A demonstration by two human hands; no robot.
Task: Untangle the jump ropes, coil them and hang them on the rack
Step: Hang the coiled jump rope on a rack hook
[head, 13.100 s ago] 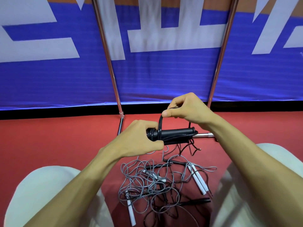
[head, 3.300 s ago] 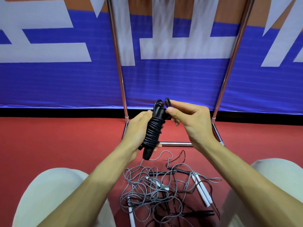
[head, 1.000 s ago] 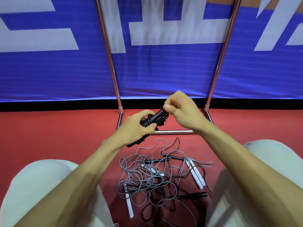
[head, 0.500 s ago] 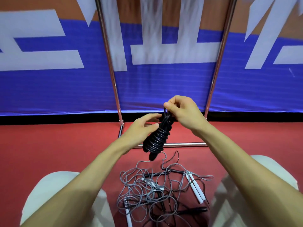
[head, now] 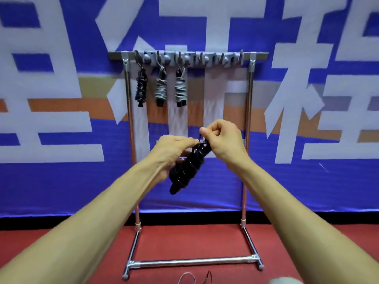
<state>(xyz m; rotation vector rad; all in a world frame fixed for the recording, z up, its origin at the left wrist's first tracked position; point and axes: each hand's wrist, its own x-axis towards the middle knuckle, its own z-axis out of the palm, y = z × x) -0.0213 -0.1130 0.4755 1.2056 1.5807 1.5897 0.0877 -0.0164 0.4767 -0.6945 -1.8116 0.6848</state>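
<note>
— What is held by the left hand [head: 172, 149]?
— A black coil [head: 187, 171] is gripped by it near the upper end; the fingers are curled round the wound turns, thumb on top.
— And the right hand [head: 224, 140]?
— It is closed, and a small loop at the top of the coil is pinched between thumb and forefinger. How the other fingers lie cannot be told.
— Where is the coil kept?
— It is held tilted in the air in front of the rack [head: 248, 119], below the hooks and touching none of them.
— What is seen on the rack?
— Three wound ropes [head: 161, 89] are hung side by side from the left hooks: one black, two grey. Two bits of cord [head: 186, 276] are seen on the red floor [head: 184, 240] before the rack's base.
</note>
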